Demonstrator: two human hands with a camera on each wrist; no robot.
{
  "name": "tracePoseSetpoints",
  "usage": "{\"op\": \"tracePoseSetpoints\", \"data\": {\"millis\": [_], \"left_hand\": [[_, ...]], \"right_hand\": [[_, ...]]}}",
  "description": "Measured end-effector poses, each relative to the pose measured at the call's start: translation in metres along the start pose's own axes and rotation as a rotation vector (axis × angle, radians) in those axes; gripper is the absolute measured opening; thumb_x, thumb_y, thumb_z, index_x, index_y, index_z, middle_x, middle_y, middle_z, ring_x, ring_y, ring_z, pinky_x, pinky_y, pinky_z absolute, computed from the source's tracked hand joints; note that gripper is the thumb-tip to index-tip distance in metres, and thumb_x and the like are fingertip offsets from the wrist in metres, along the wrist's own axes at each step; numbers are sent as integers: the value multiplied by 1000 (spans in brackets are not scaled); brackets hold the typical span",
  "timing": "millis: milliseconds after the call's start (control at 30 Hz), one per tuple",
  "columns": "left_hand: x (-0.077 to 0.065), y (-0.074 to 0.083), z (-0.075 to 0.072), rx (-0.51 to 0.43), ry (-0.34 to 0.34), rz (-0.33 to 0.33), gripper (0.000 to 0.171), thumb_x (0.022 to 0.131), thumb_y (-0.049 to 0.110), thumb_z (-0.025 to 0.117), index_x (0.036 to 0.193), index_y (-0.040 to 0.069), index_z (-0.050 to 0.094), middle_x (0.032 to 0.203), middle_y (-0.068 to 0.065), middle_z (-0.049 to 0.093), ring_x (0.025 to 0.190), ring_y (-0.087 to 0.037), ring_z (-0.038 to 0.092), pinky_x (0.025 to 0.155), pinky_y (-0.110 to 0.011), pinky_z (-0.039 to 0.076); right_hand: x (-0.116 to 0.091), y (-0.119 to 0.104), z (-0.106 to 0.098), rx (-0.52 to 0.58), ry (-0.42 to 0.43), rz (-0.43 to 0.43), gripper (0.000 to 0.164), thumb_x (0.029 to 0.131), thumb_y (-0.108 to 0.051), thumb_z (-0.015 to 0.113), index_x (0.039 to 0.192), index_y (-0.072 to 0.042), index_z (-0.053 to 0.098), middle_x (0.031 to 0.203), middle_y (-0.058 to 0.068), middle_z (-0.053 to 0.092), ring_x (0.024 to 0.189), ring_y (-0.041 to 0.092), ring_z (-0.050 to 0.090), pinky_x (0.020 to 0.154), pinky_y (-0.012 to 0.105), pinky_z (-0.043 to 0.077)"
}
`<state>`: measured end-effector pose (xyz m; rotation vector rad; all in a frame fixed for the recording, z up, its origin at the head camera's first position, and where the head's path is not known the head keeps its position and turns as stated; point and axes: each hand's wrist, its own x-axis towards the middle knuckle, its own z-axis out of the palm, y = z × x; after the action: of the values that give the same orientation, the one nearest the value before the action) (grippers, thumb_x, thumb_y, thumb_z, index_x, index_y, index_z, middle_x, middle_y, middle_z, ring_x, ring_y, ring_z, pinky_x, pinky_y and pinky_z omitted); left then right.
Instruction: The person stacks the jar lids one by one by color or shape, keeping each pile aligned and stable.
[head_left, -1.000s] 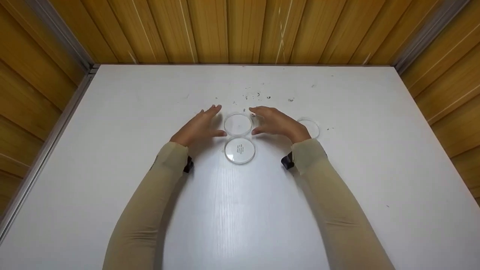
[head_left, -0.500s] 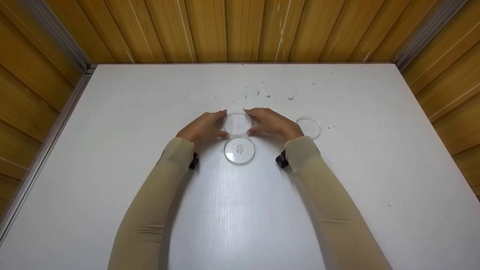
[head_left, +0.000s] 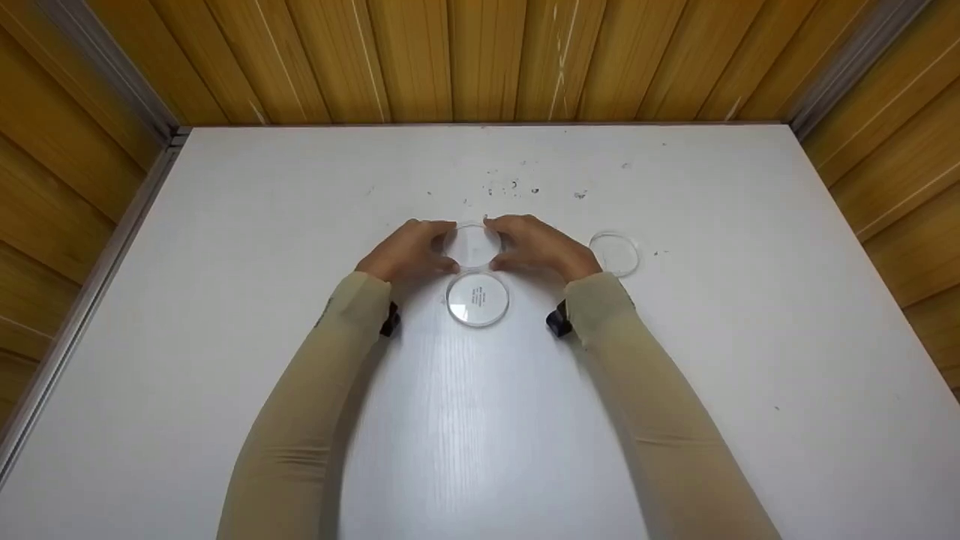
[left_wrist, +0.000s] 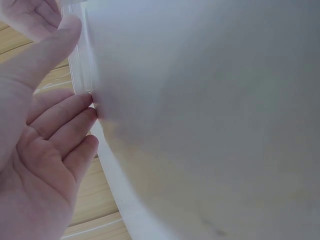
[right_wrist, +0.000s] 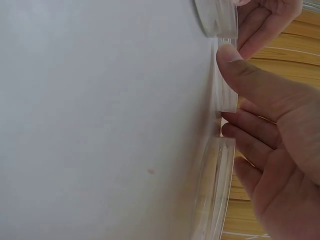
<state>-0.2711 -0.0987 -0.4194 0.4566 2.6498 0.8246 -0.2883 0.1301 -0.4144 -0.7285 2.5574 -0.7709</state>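
Observation:
Three clear round petri dishes or dish parts lie on the white table. My left hand (head_left: 412, 246) and right hand (head_left: 536, 244) grip the far petri dish (head_left: 474, 246) from opposite sides, thumbs on the near side and fingers at the far rim. Directly in front of it, close to both thumbs, is a petri dish (head_left: 478, 300) with small dark print on its face. In the right wrist view, my right thumb (right_wrist: 240, 67) presses the side wall of the gripped dish (right_wrist: 227, 80). The left wrist view shows my left thumb (left_wrist: 55, 47) at the dish's edge.
A clear shallow round dish part (head_left: 616, 253) lies to the right, just beyond the right wrist. Dark scuff marks (head_left: 514, 185) spot the white table (head_left: 450, 420) behind the hands. Wooden panelled walls (head_left: 480, 60) close off the back and both sides.
Both hands have moved inward from either side and now hold the far petri dish. That dish sits slightly further left than before. The printed dish and the right-hand part stay put.

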Motion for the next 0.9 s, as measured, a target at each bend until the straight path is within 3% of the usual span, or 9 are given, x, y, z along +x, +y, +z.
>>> {"op": "tracePoseSetpoints", "data": {"millis": [333,567,900], "left_hand": [[0,-1,-5,-9,47,40,73,79,30,78,143,14,47,145,-6,50,137,-23,41,115,-41,31],[-2,2,-10,-41,69,14,75,78,30,80,144,17,46,148,-5,46,140,-24,37,116,-43,28],[-9,5,-13,-24,92,101,72,76,27,82,140,11,51,141,-6,54,132,-22,48,111,-41,37]], "right_hand": [[-2,-1,-2,70,56,-22,77,81,-19,77,146,-6,39,149,9,44,140,23,37,117,37,27],[-4,-3,-5,72,81,-15,76,84,-21,75,148,-9,37,150,6,42,139,23,39,116,37,29],[-15,-7,-8,80,104,-59,75,81,-23,78,146,-9,41,149,5,45,140,21,37,117,38,27]]}}
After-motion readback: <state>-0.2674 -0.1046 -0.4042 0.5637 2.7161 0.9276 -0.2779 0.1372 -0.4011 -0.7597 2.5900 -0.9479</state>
